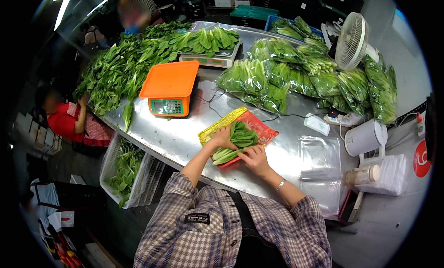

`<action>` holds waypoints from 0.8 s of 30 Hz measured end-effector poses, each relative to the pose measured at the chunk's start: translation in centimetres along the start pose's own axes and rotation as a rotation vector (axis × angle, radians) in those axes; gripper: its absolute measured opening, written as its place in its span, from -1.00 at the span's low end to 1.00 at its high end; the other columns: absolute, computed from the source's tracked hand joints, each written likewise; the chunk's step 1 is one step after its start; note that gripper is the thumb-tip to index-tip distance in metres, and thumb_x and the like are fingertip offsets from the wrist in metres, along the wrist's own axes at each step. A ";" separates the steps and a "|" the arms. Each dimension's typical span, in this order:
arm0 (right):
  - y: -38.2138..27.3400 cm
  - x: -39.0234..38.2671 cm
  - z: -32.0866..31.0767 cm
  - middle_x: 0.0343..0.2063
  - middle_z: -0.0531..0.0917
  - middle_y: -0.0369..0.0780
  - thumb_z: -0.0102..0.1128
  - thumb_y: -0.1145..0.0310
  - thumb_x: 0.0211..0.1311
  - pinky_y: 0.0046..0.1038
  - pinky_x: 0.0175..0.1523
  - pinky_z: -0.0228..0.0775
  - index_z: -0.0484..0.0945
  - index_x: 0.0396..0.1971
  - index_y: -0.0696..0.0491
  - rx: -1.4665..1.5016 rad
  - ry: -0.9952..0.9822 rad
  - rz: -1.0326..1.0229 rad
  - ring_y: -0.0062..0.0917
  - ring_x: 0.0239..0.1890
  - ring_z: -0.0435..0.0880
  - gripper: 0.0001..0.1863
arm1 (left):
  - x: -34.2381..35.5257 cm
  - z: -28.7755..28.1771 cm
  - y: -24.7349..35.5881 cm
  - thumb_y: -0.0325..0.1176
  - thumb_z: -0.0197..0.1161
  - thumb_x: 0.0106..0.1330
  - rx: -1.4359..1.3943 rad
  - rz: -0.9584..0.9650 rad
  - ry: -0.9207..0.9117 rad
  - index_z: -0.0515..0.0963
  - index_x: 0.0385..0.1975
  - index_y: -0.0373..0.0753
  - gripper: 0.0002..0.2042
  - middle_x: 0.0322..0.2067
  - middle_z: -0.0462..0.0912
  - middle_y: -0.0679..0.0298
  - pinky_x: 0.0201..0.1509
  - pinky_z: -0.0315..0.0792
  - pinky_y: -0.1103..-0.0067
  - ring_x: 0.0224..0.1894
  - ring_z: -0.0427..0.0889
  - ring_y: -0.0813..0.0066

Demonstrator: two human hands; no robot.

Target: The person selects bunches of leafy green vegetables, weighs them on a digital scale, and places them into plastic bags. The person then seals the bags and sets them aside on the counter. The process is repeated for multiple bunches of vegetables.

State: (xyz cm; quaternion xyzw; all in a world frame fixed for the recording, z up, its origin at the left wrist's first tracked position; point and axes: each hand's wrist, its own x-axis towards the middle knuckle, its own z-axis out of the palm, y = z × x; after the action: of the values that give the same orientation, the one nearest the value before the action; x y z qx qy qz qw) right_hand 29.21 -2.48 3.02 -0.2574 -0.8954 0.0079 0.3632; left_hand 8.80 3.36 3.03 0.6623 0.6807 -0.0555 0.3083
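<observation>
A bunch of leafy greens with pale stems (241, 131) lies on a red and yellow printed sheet or bag (263, 131) on the steel table (175, 143). My left hand (221, 139) grips the bunch from its left side, fingers curved over the leaves. My right hand (253, 156) holds the bunch from the lower right, fingertips pressed at the stems. Just to the right lie a stack of clear plastic bags (319, 159) and a pale blue mask (316, 124). An orange scale (167, 81) stands beyond my left hand.
Loose greens (111, 74) and a second scale (208, 61) are farther back. Bagged greens (273, 74), a fan (351, 39) and an electric kettle (365, 137) line the right. A crate (108, 173) stands below left. A red-clad co-worker (64, 120) and others are leftward.
</observation>
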 end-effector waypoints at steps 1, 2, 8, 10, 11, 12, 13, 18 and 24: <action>0.2 1.0 -0.2 -0.29 0.52 -0.30 0.04 0.40 -0.04 -0.40 -0.04 0.19 0.55 -0.21 -0.01 0.004 -0.030 -0.010 -0.50 -0.21 0.46 -0.69 | 1.0 0.4 -1.0 0.06 0.46 -0.34 -0.007 0.048 -0.009 -0.06 0.26 -0.24 0.13 0.17 0.18 -0.07 0.25 0.12 0.18 0.21 0.17 -0.12; 0.6 2.2 0.0 -0.29 0.52 -0.30 0.04 0.40 -0.04 -0.39 -0.04 0.19 0.55 -0.22 -0.01 -0.011 -0.010 -0.039 -0.50 -0.21 0.46 -0.69 | 1.6 0.3 -1.3 0.04 0.45 -0.31 -0.021 0.067 -0.024 -0.03 0.25 -0.26 0.09 0.16 0.19 -0.09 0.25 0.14 0.22 0.21 0.18 -0.11; 3.6 7.1 3.7 -0.18 0.54 -0.27 0.00 0.42 -0.01 -0.29 0.10 0.20 0.54 -0.22 0.02 0.038 0.024 -0.233 -0.45 -0.10 0.49 -0.70 | 5.1 0.2 -4.8 -0.10 0.38 -0.11 -0.194 0.304 -0.119 0.07 0.19 -0.30 -0.14 0.09 0.28 -0.13 0.25 0.15 0.39 0.21 0.24 0.10; 4.0 7.9 4.7 -0.12 0.54 -0.20 -0.01 0.43 0.02 -0.22 0.15 0.19 0.54 -0.20 0.05 0.146 -0.065 -0.197 -0.39 -0.01 0.48 -0.71 | 5.1 0.2 -5.6 -0.11 0.37 -0.10 -0.279 0.358 -0.166 0.05 0.20 -0.30 -0.13 0.10 0.28 -0.12 0.25 0.15 0.39 0.21 0.24 0.10; 3.9 8.7 5.5 -0.14 0.56 -0.17 -0.01 0.43 0.03 -0.21 0.13 0.23 0.54 -0.19 0.09 0.182 -0.051 -0.186 -0.36 -0.04 0.51 -0.70 | 4.8 -0.2 -6.2 -0.12 0.37 -0.09 -0.318 0.374 -0.169 0.04 0.20 -0.30 -0.13 0.10 0.28 -0.12 0.26 0.14 0.39 0.21 0.24 0.11; 3.7 8.6 6.3 -0.18 0.58 -0.16 0.01 0.44 0.03 -0.22 0.13 0.26 0.54 -0.19 0.11 0.254 -0.053 -0.183 -0.33 -0.07 0.53 -0.70 | 4.0 0.0 -6.9 -0.12 0.36 -0.08 -0.369 0.387 -0.183 0.03 0.21 -0.29 -0.13 0.11 0.28 -0.12 0.26 0.14 0.39 0.21 0.24 0.11; 3.9 8.5 7.1 -0.19 0.60 -0.16 0.05 0.45 0.01 -0.24 0.13 0.27 0.55 -0.19 0.12 0.239 -0.052 -0.189 -0.31 -0.08 0.54 -0.70 | 3.7 -0.5 -7.2 -0.12 0.36 -0.08 -0.392 0.409 -0.185 0.02 0.21 -0.29 -0.13 0.11 0.27 -0.11 0.26 0.14 0.39 0.21 0.24 0.11; 4.3 8.5 6.2 -0.19 0.59 -0.11 0.08 0.44 0.06 -0.26 0.11 0.27 0.55 -0.18 0.10 0.276 -0.082 -0.078 -0.24 -0.09 0.53 -0.73 | 3.6 -2.1 -7.4 -0.15 0.34 -0.05 -0.533 0.517 -0.279 -0.02 0.24 -0.28 -0.13 0.13 0.26 -0.10 0.27 0.12 0.40 0.21 0.24 0.12; 3.1 9.4 7.4 -0.24 0.63 -0.14 0.09 0.36 0.15 -0.35 -0.07 0.42 0.57 -0.23 0.11 0.366 -0.128 0.078 -0.27 -0.18 0.59 -0.78 | 2.9 -2.5 -9.1 -0.17 0.32 -0.02 -0.688 0.580 -0.363 -0.08 0.27 -0.27 -0.12 0.15 0.25 -0.08 0.28 0.11 0.40 0.21 0.24 0.14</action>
State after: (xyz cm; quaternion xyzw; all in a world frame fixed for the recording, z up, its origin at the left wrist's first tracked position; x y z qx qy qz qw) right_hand 20.13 5.89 3.04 -0.2204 -0.8897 0.2011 0.3457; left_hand -0.42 6.00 0.58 0.6639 0.3822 0.1465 0.6259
